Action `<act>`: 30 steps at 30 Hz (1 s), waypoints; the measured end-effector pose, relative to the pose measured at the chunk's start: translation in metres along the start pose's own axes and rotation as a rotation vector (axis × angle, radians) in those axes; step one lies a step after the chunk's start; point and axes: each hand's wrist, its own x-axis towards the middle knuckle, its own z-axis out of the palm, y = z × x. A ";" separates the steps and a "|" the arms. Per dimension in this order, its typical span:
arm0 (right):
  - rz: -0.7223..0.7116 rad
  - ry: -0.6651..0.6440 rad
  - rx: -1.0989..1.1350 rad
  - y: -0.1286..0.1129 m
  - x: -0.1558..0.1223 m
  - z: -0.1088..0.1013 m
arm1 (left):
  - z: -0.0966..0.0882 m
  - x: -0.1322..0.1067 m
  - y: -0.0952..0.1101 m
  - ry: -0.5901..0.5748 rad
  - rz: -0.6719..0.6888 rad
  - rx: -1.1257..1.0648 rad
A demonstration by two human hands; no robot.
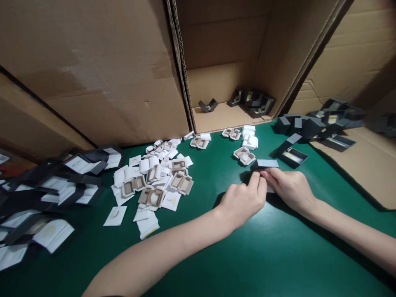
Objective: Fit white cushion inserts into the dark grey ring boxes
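Both my hands meet over the green table at right of centre, around a small black box (264, 164) whose top face catches the light. My left hand (246, 198) has its fingers closed on the near left side of the box. From the right, my right hand (289, 187) pinches the same box. The fingertips and the box's inside are partly hidden by my hands. Just beyond lies an open black box (292, 154) with a pale insert. White and grey folded trays (244, 156) rest behind the held box.
Left of centre spreads a heap of white cards and small trays (154, 177). Black boxes with white papers (58, 189) pile up at far left. More black boxes (318, 123) stand at right near a cardboard flap (365, 169). A large carton (222, 78) holds several black boxes.
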 end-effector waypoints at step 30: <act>-0.261 0.066 0.198 0.011 0.008 -0.024 | 0.009 -0.003 -0.003 0.111 0.134 -0.135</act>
